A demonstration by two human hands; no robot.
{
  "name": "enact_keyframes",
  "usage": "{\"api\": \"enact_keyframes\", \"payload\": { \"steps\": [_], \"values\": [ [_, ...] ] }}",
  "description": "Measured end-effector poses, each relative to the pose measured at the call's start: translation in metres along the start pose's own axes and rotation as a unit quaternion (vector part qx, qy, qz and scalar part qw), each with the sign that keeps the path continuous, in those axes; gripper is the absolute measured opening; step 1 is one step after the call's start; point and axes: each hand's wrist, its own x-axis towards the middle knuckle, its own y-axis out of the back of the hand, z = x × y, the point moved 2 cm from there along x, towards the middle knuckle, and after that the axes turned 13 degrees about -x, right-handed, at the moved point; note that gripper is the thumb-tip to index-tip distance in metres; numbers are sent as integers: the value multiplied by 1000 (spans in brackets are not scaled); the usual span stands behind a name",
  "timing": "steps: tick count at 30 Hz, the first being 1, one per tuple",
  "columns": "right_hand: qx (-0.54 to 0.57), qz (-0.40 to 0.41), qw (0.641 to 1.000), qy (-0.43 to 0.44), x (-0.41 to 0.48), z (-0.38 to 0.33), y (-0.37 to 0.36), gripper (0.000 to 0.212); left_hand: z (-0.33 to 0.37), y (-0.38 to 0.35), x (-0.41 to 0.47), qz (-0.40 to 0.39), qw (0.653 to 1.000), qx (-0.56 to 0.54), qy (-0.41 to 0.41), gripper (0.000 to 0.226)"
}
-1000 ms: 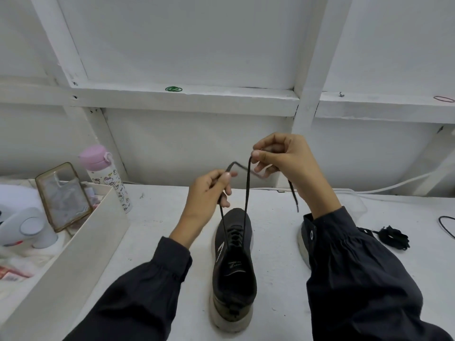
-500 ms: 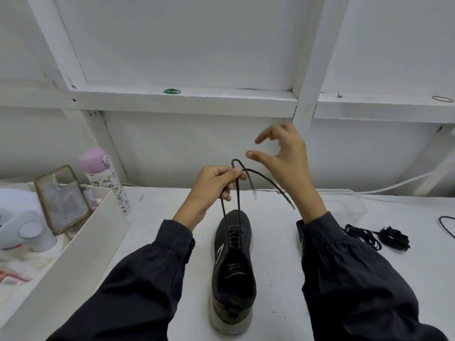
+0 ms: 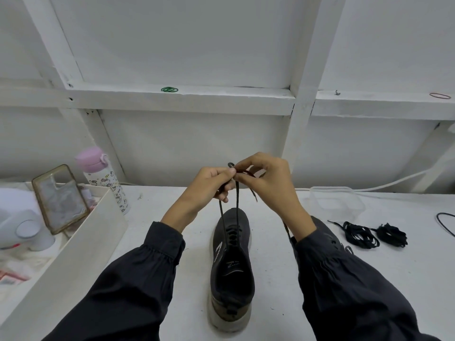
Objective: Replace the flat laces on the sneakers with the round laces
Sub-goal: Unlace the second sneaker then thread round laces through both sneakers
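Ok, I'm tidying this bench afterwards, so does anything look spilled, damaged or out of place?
Nothing spilled or damaged. Two loose black lace bundles lie on the table right of the sneaker; green rubber bands and a red rubber band sit stray on the wall ledge.

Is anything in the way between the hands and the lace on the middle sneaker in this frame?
Nothing visible. The left hand and the right hand both pinch the lace above the table, and its two strands run straight down to the sneaker with nothing across them.
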Motion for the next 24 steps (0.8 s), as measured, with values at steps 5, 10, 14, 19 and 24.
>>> {"api": "enact_keyframes", "payload": {
  "steps": [5, 10, 14, 19, 24],
  "values": [
    [16, 1, 1000, -11, -2, 1, -6, 11, 0, 2, -4, 1, 999, 41, -4, 23],
    [20, -58, 995, -73, 0, 3, -3, 13, -8, 9, -6, 80, 988, 121, -60, 12],
    [-40, -171, 982, -70, -1, 7, -1, 3, -7, 11, -8, 99, 960, 231, -125, 10],
    [127, -259, 945, -153, 0, 8, 9, 12, -11, 7, -10, 57, 958, 213, -185, 13],
    [214, -261, 926, -167, 0, 12, 10, 10, -11, 4, -12, 60, 943, 202, -257, 41]
  ]
}}
